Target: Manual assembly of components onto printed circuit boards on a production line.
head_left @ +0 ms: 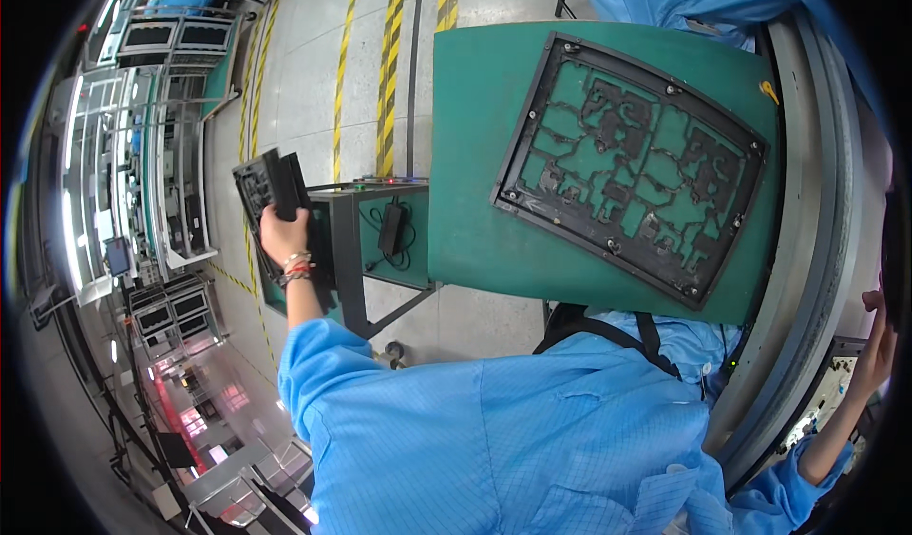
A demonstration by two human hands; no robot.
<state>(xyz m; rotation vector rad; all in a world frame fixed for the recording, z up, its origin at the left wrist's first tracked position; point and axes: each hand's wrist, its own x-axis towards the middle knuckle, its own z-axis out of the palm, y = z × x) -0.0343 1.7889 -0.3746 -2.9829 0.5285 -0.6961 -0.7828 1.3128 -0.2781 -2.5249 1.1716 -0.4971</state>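
Black frames [271, 185] gripped in left hand [284, 234], right hand [879, 340] at circuit board [828, 397]

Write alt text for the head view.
The person's left hand grips a stack of black frames out to the left, beside a dark metal stand. Another black cut-out frame lies on a green table; the right hand reaches a circuit board.

A stack of black fixture plates [271, 185] (held upright) beside a low stand.

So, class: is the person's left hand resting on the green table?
No: the left hand is off to the side of the table, holding up a black frame over the floor.
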